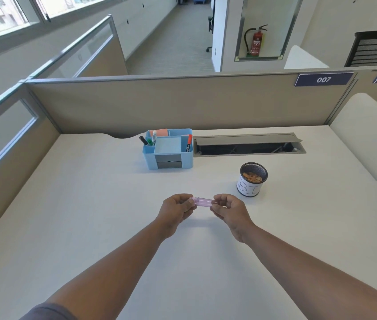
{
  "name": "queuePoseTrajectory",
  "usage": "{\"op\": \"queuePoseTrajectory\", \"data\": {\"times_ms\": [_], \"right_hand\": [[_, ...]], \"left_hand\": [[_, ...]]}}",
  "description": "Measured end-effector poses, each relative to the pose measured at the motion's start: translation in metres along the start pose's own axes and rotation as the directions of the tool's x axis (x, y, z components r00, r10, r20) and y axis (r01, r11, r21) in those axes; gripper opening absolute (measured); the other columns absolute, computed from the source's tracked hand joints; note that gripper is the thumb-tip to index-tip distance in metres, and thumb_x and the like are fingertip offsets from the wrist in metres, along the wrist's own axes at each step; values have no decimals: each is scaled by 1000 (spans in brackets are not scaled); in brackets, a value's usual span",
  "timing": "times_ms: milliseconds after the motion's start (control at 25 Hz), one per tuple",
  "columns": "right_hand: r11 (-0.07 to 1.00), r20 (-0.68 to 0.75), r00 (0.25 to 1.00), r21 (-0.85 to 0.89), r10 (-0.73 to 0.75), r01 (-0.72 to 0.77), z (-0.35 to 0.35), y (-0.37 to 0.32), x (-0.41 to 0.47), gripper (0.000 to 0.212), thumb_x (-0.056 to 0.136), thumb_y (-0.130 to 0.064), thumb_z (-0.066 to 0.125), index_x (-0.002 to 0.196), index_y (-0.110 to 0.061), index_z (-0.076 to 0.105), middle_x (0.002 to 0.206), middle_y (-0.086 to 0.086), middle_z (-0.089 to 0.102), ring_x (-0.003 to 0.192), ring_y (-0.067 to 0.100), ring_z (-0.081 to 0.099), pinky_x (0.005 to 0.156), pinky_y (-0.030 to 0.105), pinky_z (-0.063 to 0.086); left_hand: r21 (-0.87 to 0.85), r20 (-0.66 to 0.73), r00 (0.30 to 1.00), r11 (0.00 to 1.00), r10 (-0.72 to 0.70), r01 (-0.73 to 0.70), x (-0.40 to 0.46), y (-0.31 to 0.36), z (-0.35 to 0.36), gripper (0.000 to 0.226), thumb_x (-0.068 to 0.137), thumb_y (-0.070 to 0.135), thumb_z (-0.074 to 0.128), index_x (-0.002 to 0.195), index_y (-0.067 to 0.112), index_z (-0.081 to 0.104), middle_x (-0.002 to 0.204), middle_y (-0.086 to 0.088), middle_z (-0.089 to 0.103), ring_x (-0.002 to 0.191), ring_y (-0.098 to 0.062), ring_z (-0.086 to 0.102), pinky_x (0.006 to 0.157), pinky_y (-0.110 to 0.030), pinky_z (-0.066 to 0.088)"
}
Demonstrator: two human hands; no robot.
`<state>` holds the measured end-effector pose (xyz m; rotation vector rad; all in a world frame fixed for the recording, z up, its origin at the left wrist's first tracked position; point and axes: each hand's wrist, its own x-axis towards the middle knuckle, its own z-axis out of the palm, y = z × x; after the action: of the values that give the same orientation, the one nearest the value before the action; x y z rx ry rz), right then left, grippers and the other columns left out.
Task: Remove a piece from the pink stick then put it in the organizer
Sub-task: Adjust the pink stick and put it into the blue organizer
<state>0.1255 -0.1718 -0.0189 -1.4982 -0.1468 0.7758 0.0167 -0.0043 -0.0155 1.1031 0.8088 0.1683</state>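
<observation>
Two hands pinch a pink stick [203,202] by its ends, left hand [177,209] and right hand [228,210] closed on it. It lies level, left to right, above the desk [90,204], the blue organizer [168,149] well beyond.

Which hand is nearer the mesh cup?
Right. The right hand is just in front-left of the mesh cup; the left hand is farther left, across the pink stick.

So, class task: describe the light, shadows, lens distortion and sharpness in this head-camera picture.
Head view: daylight from the windows upper left, soft and even; only a faint shadow on the desk beneath the hands; the wide lens bows the partition and splays the forearms; the pink stick looks slightly soft and pale; the 007 sign stays readable.
</observation>
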Motion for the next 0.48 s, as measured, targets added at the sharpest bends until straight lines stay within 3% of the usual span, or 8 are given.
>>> {"op": "queuePoseTrajectory", "data": {"times_ms": [160, 360, 480], "right_hand": [[996, -8, 1000, -84, -15, 14, -2, 1, 0, 22, 84, 2, 73, 97, -16, 73, 99, 5, 74, 83, 19, 64, 96, 43, 55], [990, -17, 998, -133, -54, 51, -4, -3, 1, 22, 84, 1, 73, 95, -18, 75, 99, -1, 75, 82, 14, 64, 81, 25, 52], [990, -8, 998, -133, -56, 55, -4, -4, 2, 23, 85, 2, 71, 96, -18, 74, 100, 0, 74, 82, 13, 64, 81, 23, 52]], "left_hand": [[2, -15, 1000, 1000, -5, 5, 0, 2, 1, 17, 94, 11, 69, 110, 4, 72, 106, -15, 76, 87, -18, 76, 73, -21, 61], [1, -18, 1000, 1000, -16, 16, 2, 3, 2, 14, 95, 13, 68, 105, 5, 73, 98, -11, 78, 84, -18, 76, 73, -22, 61], [-3, -15, 1000, 1000, -20, 20, 3, 3, 1, 16, 95, 12, 68, 107, 3, 73, 99, -12, 78, 84, -18, 76, 73, -22, 61]]}}
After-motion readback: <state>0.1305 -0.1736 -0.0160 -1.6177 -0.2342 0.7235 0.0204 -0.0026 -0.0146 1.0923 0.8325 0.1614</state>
